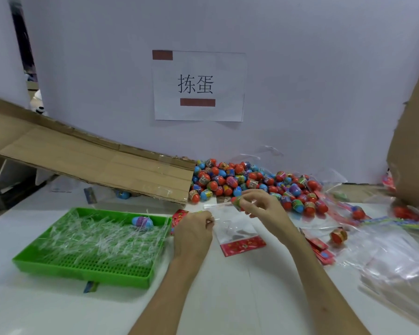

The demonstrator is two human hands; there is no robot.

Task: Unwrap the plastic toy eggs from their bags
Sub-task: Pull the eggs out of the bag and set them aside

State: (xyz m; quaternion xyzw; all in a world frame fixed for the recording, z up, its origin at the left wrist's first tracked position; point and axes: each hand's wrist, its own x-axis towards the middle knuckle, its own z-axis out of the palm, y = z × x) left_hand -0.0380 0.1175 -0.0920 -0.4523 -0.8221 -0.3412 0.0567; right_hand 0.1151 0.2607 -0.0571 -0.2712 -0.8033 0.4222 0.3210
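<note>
R hand (261, 206) grip curled round egg (237, 203), L hand (194, 232) grip pinching clear bag (237, 232) edge.

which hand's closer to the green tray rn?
Left. The left hand is just off the right edge of the green tray, pinching a clear bag. The right hand is farther right, holding a toy egg near the egg pile.

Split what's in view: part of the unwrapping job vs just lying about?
Job: right hand gripping egg; left hand pinching clear bag; egg pile; green tray of strips.
Lying about: cardboard sheet; paper sign; loose bag stack.
</note>
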